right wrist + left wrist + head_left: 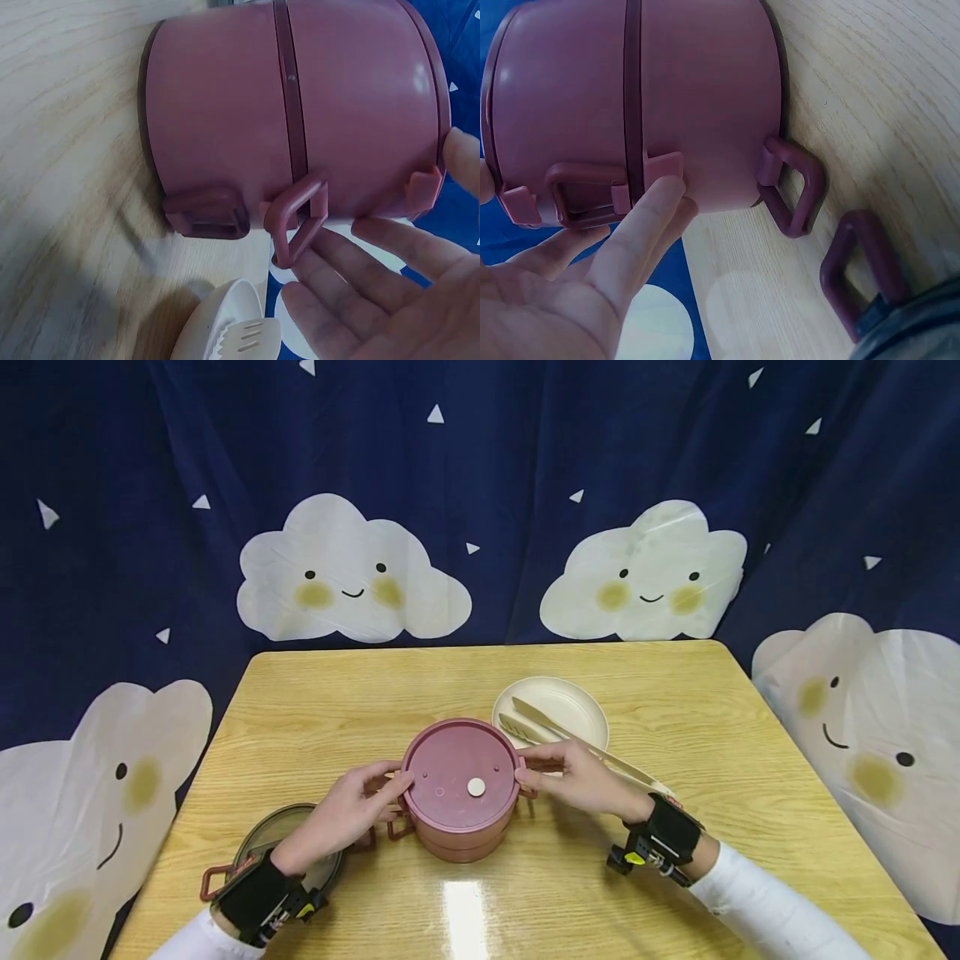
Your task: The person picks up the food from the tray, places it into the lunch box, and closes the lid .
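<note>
A dusty-pink round stacked container [460, 787] with a flat lid stands on the wooden table [675, 693], near its front middle. My left hand [388, 790] touches its left side. In the left wrist view the straight fingers [645, 217] lie against a clip [664, 165] at the seam, beside a loose loop latch [793, 189]. My right hand [531, 768] touches the right side. In the right wrist view its fingers [352, 300] are spread under a hanging latch [300, 217], with the thumb [465, 159] at the lid's rim.
A cream plate [573, 703] with cream tongs [555, 727] across it sits just behind my right hand. A grey round lid [279, 835] with a dark red loop handle [212, 881] lies at the front left under my left wrist. A dark blue cloud-print curtain hangs behind.
</note>
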The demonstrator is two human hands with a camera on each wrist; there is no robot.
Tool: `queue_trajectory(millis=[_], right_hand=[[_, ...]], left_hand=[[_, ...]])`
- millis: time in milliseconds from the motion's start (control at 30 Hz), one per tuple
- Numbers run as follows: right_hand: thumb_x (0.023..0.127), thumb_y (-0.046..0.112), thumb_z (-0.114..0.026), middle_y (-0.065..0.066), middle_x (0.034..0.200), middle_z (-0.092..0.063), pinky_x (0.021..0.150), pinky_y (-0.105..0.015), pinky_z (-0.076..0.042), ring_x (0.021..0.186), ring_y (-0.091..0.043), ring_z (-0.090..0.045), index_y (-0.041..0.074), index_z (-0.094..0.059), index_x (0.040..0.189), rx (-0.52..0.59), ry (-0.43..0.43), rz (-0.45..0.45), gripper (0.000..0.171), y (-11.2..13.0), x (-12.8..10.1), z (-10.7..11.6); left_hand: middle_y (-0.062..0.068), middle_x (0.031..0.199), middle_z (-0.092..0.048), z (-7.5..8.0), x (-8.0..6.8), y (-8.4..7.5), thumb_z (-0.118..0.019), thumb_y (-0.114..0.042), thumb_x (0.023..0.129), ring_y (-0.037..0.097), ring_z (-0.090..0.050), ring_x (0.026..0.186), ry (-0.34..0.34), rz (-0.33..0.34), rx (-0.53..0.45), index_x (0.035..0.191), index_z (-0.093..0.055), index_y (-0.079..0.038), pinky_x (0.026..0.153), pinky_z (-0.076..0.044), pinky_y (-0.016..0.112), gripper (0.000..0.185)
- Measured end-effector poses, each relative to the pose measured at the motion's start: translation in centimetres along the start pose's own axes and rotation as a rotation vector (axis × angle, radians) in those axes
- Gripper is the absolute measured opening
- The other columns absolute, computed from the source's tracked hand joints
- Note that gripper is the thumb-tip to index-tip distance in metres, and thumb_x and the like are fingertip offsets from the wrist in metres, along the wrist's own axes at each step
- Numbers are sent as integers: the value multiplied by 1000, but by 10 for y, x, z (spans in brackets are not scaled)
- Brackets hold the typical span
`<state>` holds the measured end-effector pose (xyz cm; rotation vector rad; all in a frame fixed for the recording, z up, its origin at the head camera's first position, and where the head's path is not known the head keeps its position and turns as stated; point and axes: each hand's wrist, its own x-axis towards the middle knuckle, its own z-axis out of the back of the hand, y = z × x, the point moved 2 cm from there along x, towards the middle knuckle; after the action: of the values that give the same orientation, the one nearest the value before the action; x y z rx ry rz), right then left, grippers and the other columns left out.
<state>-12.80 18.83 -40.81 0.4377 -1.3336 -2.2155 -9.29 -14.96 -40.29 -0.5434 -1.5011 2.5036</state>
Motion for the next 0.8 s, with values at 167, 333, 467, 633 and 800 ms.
queue_trajectory(millis=[167, 333, 467, 633, 800], right_hand=[[108, 22, -62, -9, 104, -79, 85, -26, -58, 90, -14, -72, 1, -65, 141, 47, 89, -6, 39, -5, 4, 0], [109, 21, -59, -18, 98, -76, 80, -29, -59, 86, -25, -72, 1, -66, 138, 82, 118, 3, 36, -6, 3, -1], [109, 21, -59, -24, 96, -75, 79, -32, -59, 84, -29, -72, 2, -68, 135, 77, 105, -2, 34, -5, -1, -2], [107, 23, -62, -17, 98, -78, 79, -33, -61, 84, -31, -75, 1, -67, 137, 58, 44, -38, 38, -5, -8, -6], [106, 28, -64, -12, 112, -80, 86, -25, -60, 93, -26, -78, -1, -65, 140, 22, -35, -99, 44, -1, -16, -12]], left_hand=[[19, 127, -73, -1, 1, 1, -55, -45, 109, 24, -78, 106, 14, 8, -9, 146, -58, -4, 89, -64, 35, 56], [18, 129, -72, -1, 3, 0, -53, -44, 110, 25, -76, 110, 34, -10, -15, 146, -58, -4, 90, -63, 32, 54], [23, 135, -68, -1, 6, 0, -51, -43, 111, 31, -73, 118, 61, -25, -47, 149, -55, -1, 94, -63, 36, 56], [28, 141, -62, -1, 13, -2, -47, -41, 113, 36, -70, 124, 108, -45, -96, 152, -49, 3, 97, -61, 42, 60], [27, 143, -61, 0, 19, -5, -46, -40, 113, 34, -68, 127, 140, -69, -94, 153, -49, 3, 98, -61, 44, 58]])
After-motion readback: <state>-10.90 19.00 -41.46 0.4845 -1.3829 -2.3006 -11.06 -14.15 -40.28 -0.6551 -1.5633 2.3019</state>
